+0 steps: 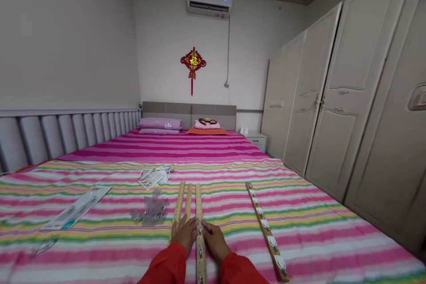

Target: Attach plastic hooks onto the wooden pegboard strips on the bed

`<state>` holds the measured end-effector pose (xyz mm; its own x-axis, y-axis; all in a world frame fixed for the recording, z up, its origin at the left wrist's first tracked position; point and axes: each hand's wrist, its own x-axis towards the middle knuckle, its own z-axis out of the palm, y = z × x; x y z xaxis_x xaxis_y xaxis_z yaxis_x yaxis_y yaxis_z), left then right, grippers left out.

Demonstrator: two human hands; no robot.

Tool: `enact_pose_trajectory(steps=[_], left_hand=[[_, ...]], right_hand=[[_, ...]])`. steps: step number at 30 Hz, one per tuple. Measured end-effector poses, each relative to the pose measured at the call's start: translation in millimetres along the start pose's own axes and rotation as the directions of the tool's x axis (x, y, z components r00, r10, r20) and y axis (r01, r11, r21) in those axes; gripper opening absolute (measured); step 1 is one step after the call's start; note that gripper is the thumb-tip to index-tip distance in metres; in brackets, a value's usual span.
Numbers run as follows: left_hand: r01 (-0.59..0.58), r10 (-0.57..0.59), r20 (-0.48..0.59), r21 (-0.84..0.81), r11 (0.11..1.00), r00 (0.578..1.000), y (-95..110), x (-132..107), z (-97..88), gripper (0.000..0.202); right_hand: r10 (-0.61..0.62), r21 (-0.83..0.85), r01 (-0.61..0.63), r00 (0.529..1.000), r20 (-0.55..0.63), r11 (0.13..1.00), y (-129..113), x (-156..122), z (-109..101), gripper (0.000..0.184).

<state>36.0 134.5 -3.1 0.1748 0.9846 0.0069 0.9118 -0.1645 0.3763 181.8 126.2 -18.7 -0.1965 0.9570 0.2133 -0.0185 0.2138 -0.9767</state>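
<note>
A light wooden strip (199, 202) with a row of holes lies lengthwise in front of me. Small metal fittings (200, 252) sit along its near half. My left hand (185, 234) reaches over from the left, its fingers closed at the strip's edge beside one fitting. From the other side my right hand (214, 240) closes its fingertips on the same spot; the fingertips partly hide that fitting. Two more wooden strips, a holed one (180, 197) and a plainer-looking one (188, 199), lie just left, partly under my left hand.
To the right lies a wooden strip with several white hooks (265, 226). Leftward are a clear bag of small parts (155, 208), a heap of white pieces (155, 176), a long flat package (78, 207) and a crumpled clear wrapper (45, 245). All rest on a striped bedspread (316, 239).
</note>
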Motion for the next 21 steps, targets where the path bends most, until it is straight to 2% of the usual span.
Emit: enact_pose_trajectory(steps=[7, 12, 21], left_hand=[[-0.031, 0.031, 0.008, 0.032, 0.999, 0.999, 6.6, -8.7, -5.5, 0.046], [-0.035, 0.034, 0.048, 0.028, 0.999, 0.998, 11.4, -13.4, -12.4, 0.047], [-0.055, 0.058, 0.079, -0.033, 0.998, 0.995, 6.2, -11.6, -18.4, 0.046]], right_hand=[[0.081, 0.005, -0.081, 0.993, -0.082, 0.997, 16.0, 4.5, -2.7, 0.044], [0.118, 0.057, -0.113, 0.989, -0.093, 0.992, 19.3, 4.4, -7.9, 0.043], [0.239, 0.334, -0.209, 0.97, -0.053, 0.919, 23.5, -1.0, -14.6, 0.051]])
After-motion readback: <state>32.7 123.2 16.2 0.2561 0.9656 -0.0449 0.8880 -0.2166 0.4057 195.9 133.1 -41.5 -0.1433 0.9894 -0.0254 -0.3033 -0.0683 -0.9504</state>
